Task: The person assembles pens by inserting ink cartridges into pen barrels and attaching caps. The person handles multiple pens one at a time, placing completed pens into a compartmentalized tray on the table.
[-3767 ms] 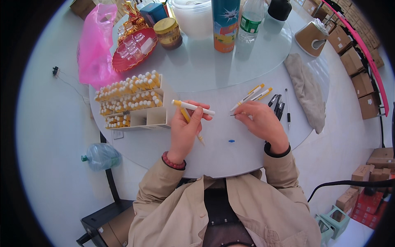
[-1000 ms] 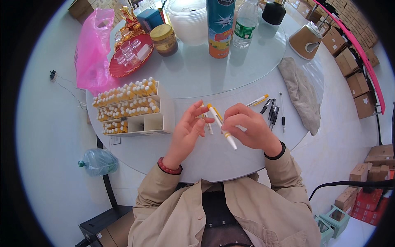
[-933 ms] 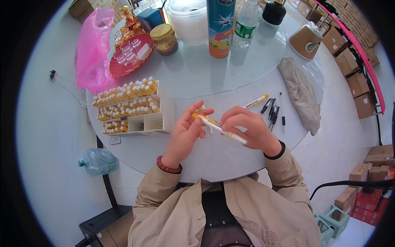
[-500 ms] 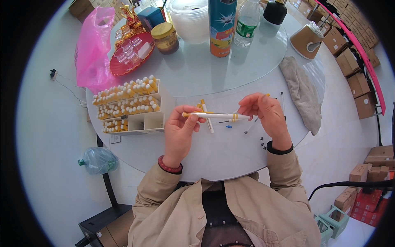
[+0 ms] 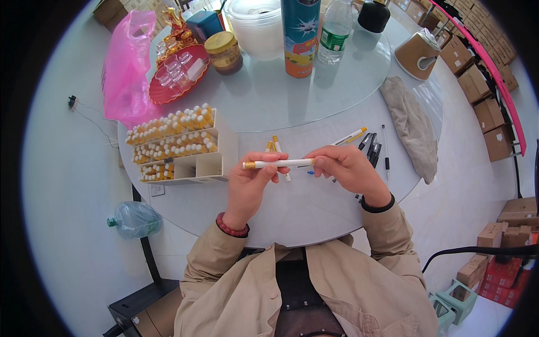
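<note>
A white pen [image 5: 295,163] with a ribbed yellow end lies level between my two hands. My left hand [image 5: 247,182] pinches it near the ribbed end, thumb in front. The fingers of my right hand [image 5: 349,170] are closed round its other end and hide the tip. Behind my left fingers, white-and-yellow pens [image 5: 275,139] rest on the table, partly covered. Past my right hand are another white-and-yellow pen [image 5: 356,135], several black pens [image 5: 375,153] and a thin clear refill with a black end [image 5: 386,147].
A white compartment rack [image 5: 226,135] full of white-and-yellow pens stands left of my hands. On the glass turntable [image 5: 264,106] are a red dish [image 5: 159,92], a jar [image 5: 223,53], a spray can [image 5: 297,39] and a bottle [image 5: 335,33]. A grey cloth [image 5: 411,126] lies right.
My right hand has moved left and down and closed over the pen's tip end. The black pens behind it now show. My left hand has barely shifted.
</note>
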### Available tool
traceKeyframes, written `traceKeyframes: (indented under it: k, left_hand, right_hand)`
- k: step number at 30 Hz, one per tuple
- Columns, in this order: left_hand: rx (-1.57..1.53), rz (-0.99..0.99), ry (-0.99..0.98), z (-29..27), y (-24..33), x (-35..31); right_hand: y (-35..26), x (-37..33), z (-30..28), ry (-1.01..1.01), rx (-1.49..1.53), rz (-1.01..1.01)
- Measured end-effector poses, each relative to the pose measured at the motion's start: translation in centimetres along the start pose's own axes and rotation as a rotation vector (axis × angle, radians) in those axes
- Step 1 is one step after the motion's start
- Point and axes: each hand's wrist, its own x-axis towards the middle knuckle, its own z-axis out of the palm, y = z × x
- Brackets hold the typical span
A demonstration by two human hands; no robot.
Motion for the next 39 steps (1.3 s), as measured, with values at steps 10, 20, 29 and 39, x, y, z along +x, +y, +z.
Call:
traceKeyframes:
  k: [10, 20, 29, 39]
  left_hand:
    - [0.067, 0.029, 0.115, 0.4, -0.3, -0.3]
    - [0.073, 0.038, 0.118, 0.4, -0.3, -0.2]
    - [0.125, 0.035, 0.098, 0.5, -0.3, -0.2]
    - [0.115, 0.016, 0.099, 0.5, -0.3, -0.2]
  right_hand:
    - [0.8, 0.4, 0.9, 0.172, -0.257, -0.294]
    - [0.3, 0.3, 0.5, 0.062, 0.075, 0.004]
    - [0.1, 0.3, 0.4, -0.012, 0.108, 0.027]
    - [0.4, 0.3, 0.6, 0.058, 0.157, 0.016]
